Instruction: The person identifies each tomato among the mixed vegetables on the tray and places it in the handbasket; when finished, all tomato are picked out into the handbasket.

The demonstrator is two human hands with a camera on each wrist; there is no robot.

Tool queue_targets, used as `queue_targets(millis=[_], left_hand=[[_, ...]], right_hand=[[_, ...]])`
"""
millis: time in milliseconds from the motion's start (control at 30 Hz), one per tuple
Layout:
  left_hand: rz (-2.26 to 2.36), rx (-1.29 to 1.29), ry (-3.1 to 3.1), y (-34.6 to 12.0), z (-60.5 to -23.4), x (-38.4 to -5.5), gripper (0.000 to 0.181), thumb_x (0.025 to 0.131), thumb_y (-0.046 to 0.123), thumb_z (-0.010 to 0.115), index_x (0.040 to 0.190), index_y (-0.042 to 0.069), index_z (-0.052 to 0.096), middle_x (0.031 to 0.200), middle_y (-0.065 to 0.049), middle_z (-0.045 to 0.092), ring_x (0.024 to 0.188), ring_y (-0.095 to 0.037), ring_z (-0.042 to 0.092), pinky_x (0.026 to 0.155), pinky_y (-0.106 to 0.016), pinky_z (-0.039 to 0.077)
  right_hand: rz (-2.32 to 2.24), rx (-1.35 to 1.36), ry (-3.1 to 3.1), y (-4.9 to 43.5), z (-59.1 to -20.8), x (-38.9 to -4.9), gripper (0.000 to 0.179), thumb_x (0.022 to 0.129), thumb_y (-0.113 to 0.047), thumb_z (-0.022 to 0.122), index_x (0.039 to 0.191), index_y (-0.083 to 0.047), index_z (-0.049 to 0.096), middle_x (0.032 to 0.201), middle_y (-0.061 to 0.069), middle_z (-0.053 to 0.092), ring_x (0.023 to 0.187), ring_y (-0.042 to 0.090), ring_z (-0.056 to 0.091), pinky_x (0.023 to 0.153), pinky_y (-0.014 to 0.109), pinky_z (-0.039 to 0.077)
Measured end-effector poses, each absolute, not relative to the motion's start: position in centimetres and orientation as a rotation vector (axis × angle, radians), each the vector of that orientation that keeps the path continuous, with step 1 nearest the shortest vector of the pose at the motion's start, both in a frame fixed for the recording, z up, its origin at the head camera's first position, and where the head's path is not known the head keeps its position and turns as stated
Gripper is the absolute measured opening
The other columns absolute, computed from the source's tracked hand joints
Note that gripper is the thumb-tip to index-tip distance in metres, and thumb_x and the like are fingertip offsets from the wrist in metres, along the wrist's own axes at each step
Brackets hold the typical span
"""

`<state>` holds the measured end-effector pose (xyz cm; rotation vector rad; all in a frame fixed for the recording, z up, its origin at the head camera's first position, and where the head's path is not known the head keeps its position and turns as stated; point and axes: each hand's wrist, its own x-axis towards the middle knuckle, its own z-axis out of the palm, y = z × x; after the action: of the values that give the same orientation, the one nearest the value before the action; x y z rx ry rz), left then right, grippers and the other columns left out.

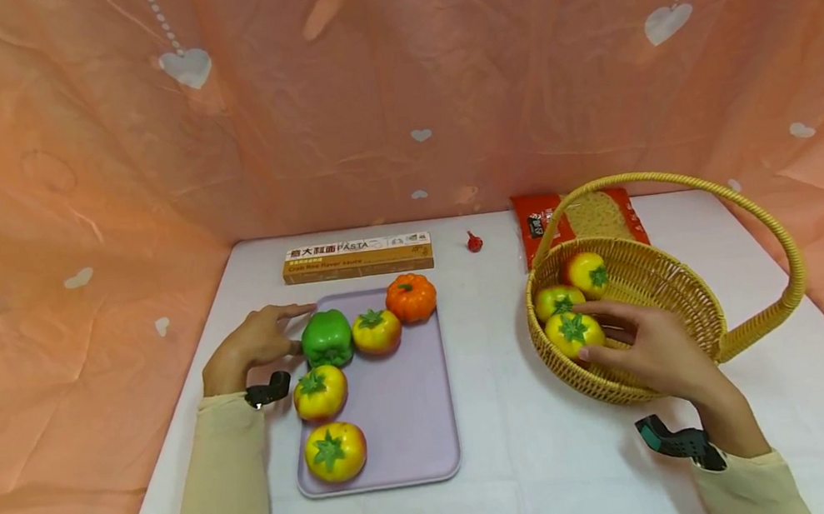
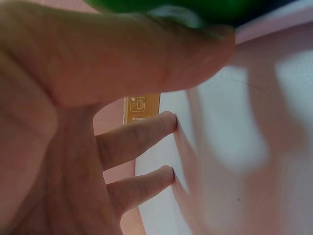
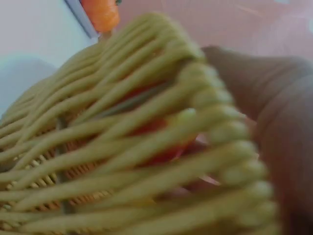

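In the head view, my left hand (image 1: 258,340) is beside the green bell pepper (image 1: 327,338) at the upper left of the lilac tray (image 1: 407,425). Its thumb (image 2: 146,54) lies right by the pepper, while two straight fingers reach down to the white tabletop in the left wrist view. My right hand (image 1: 651,345) reaches into the yellow wicker basket (image 1: 599,384), its thumb and fingers around a yellow-red tomato (image 1: 573,335) near the basket's left wall. Two more tomatoes (image 1: 585,274) lie behind that one. The basket's weave hides most of this hold in the right wrist view.
Three more yellow-red tomatoes (image 1: 335,452) and an orange pumpkin (image 1: 411,298) lie on the tray. Behind it is a pasta box (image 1: 357,259). A small red item (image 1: 474,241) sits in the middle, and a red pasta bag (image 1: 543,214) behind the basket, whose tall handle (image 1: 750,209) arches up.
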<state>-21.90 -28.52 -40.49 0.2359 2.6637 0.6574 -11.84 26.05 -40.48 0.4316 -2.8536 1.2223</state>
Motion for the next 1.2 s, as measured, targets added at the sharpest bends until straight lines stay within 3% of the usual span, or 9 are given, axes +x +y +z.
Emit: queue_targets(millis=[133,367,600,800,900,1000,1100,1200], left_hand=[[0.66,0.239,2.665,-28.5,-40.6,-21.8,0.074,0.093,0.018,0.081,0.163,0.018,0.055,0.16,-0.034,0.052,0.148,-0.058,0.045,0.121,-0.079,0.034],[0.669,0.235,2.66,-28.4,-40.7,-21.8,0.073,0.095,0.021,0.08,0.163,0.019,0.054,0.162,-0.033,0.052,0.15,-0.058,0.043,0.122,-0.079,0.032],[0.653,0.241,2.666,-28.5,-40.5,-21.9,0.073,0.094,0.021,0.08,0.163,0.018,0.054,0.159,-0.033,0.054,0.147,-0.057,0.046,0.121,-0.078,0.035],[0.65,0.247,2.68,-28.7,-40.6,-21.9,0.074,0.094,0.02,0.081,0.163,0.017,0.055,0.158,-0.033,0.055,0.147,-0.057,0.047,0.122,-0.077,0.034],[0.654,0.239,2.678,-28.7,-40.6,-22.0,0.074,0.094,0.02,0.081,0.163,0.017,0.055,0.159,-0.033,0.054,0.149,-0.058,0.045,0.123,-0.078,0.033],[0.656,0.23,2.671,-28.6,-40.6,-22.0,0.075,0.094,0.02,0.081,0.163,0.018,0.054,0.159,-0.034,0.053,0.149,-0.059,0.044,0.123,-0.078,0.032],[0.667,0.206,2.655,-28.6,-40.6,-22.0,0.075,0.094,0.02,0.081,0.164,0.019,0.053,0.161,-0.033,0.052,0.151,-0.058,0.042,0.124,-0.078,0.031],[0.665,0.201,2.647,-28.6,-40.5,-21.9,0.075,0.095,0.02,0.08,0.164,0.019,0.053,0.162,-0.034,0.05,0.15,-0.059,0.042,0.123,-0.079,0.031]], right_hand=[[1.154,0.423,-2.896,25.7,-40.7,-12.2,0.047,0.091,-0.024,0.092,0.133,-0.012,0.076,0.135,0.02,0.074,0.116,0.039,0.078,0.09,0.013,0.056],[1.086,0.438,-2.904,25.8,-40.6,-12.0,0.048,0.09,-0.027,0.093,0.133,-0.014,0.077,0.133,0.017,0.076,0.117,0.038,0.077,0.093,0.017,0.056],[1.127,0.464,-2.76,25.0,-39.7,-11.0,0.052,0.09,-0.02,0.093,0.138,-0.01,0.075,0.135,0.015,0.077,0.116,0.033,0.078,0.096,0.004,0.048],[1.54,0.726,-2.536,23.3,-39.4,-10.8,0.054,0.089,0.005,0.086,0.141,-0.004,0.072,0.138,0.004,0.076,0.122,0.01,0.074,0.105,0.018,0.056],[1.759,0.87,-2.421,22.3,-39.4,-10.9,0.058,0.088,0.015,0.082,0.143,0.003,0.068,0.142,0.001,0.074,0.129,0.011,0.072,0.107,0.025,0.058],[1.921,0.976,-2.354,20.9,-39.4,-11.0,0.059,0.088,0.018,0.079,0.144,0.006,0.066,0.146,0.01,0.072,0.135,0.016,0.07,0.11,0.028,0.057],[1.967,1.044,-2.368,19.2,-39.4,-10.9,0.06,0.089,0.013,0.081,0.146,0.001,0.066,0.149,0.016,0.07,0.137,0.018,0.068,0.114,0.028,0.055],[1.991,1.113,-2.4,17.3,-39.4,-10.9,0.061,0.09,0.007,0.083,0.148,-0.006,0.067,0.15,0.013,0.069,0.138,0.021,0.067,0.117,0.03,0.053]])
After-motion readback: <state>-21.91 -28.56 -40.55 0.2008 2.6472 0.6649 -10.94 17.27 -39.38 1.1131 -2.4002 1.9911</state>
